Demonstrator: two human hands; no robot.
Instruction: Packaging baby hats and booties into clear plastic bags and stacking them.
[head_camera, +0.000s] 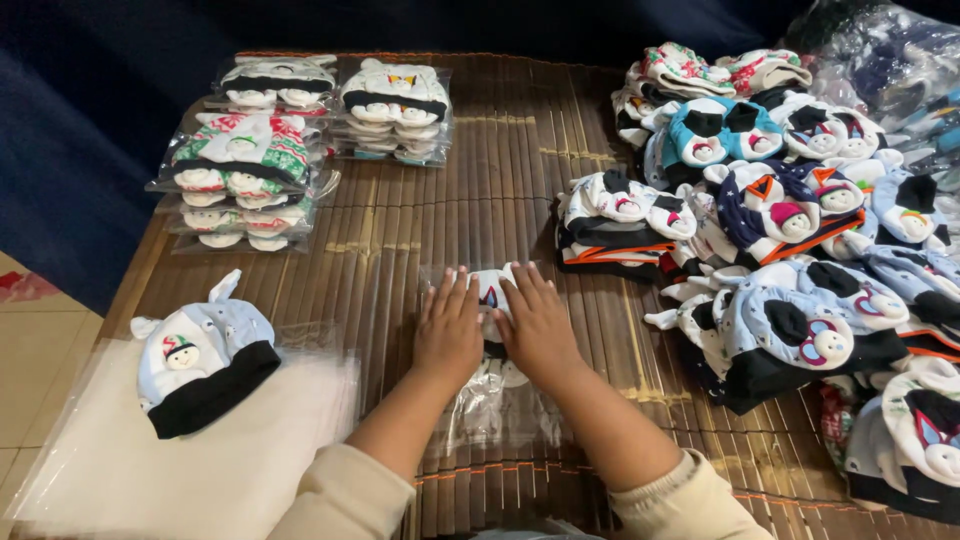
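Left hand (448, 330) & right hand (537, 325) lie flat, fingers spread, pressing a bagged baby hat (490, 295) on the table (500, 190), gripping nothing. Best to keep palms level w/ even pressure so the clear bag (495, 410) under the wrists flattens w/o creasing.

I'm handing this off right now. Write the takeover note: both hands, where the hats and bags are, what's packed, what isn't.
Left hand and right hand: both flat, pressing a white baby hat inside a clear plastic bag at the centre of the brown slatted bamboo mat.
Done: stacks of bagged hats at the mat's far left.
Left: a big pile of loose patterned hats on the right; one pale blue hat with a black band lying on the stack of empty clear bags near left. The bag under the hands does not look sealed yet.
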